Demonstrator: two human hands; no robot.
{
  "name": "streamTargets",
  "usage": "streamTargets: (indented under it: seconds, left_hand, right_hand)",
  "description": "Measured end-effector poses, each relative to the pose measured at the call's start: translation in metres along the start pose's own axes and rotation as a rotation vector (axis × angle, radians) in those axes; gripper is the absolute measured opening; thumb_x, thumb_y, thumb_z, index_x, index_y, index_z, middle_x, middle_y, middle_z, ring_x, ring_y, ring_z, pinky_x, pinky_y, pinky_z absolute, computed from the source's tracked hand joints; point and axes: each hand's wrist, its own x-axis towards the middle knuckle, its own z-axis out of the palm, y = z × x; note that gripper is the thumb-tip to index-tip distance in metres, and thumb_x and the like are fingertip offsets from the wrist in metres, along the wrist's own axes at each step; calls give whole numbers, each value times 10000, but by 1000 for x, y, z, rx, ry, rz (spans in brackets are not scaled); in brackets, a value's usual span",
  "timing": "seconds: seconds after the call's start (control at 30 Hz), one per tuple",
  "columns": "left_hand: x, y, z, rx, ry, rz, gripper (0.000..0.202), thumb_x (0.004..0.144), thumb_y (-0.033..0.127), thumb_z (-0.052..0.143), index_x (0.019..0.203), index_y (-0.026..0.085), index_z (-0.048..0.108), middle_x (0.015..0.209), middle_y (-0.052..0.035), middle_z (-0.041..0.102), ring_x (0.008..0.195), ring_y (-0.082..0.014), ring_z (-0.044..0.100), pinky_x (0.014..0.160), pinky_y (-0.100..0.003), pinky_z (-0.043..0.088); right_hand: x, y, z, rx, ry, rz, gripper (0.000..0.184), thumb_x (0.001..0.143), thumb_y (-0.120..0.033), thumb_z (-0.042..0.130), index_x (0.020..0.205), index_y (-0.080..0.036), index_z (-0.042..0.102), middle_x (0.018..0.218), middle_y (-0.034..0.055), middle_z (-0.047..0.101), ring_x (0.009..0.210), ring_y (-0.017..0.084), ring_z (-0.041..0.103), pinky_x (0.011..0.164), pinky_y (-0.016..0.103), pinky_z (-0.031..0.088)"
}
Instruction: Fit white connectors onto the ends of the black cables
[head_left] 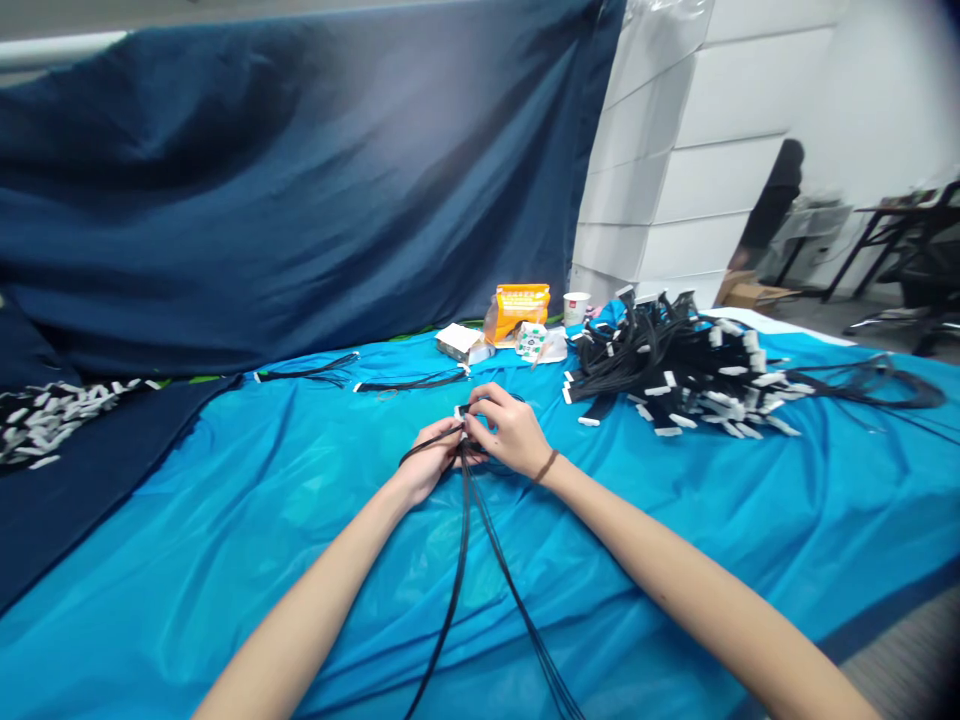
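A bundle of thin black cables [465, 540] runs from the near edge up to both my hands at the middle of the blue-covered table [225, 500]. My left hand [427, 465] is closed around the cables near their top. My right hand [510, 425] pinches the same bundle at its upper end, where a small white tag shows. The two hands touch each other.
A big heap of black cables with white tags [690, 375] lies at the right. Two loose cable bundles [409, 382] lie further back. An orange packet [517, 310], a paper cup [575, 308] and a small box [459, 342] stand at the far edge. More tagged cables [45, 420] sit at the left.
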Motion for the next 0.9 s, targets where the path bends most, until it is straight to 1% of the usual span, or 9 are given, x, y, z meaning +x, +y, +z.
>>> streamTargets:
  seconds: [0.17,0.5,0.9]
  left_hand:
    - [1,-1,0,-12,0,-4,211,685,242,642,863,138,596,756,-56,652,665,-177,633,681,-372,522]
    - [1,-1,-2,34,-22,-6,207,701,251,627,870,138,591,768,-63,658,663,-181,639,679,-371,523]
    - [2,-2,-2,30,-25,-3,199,700,246,622,865,138,595,789,-68,656,699,-183,635,696,-379,523]
  right_hand:
    - [0,0,0,-6,-5,-2,105,819,-211,476,752,-173,548,949,35,554,650,87,521,614,204,405]
    - [1,-1,-1,-13,-22,-5,123,825,-213,464,744,-174,547,951,36,554,662,87,522,617,202,405]
    - [1,0,-2,-30,-33,0,123,826,-214,464,743,-173,545,945,31,557,627,77,506,598,199,393]
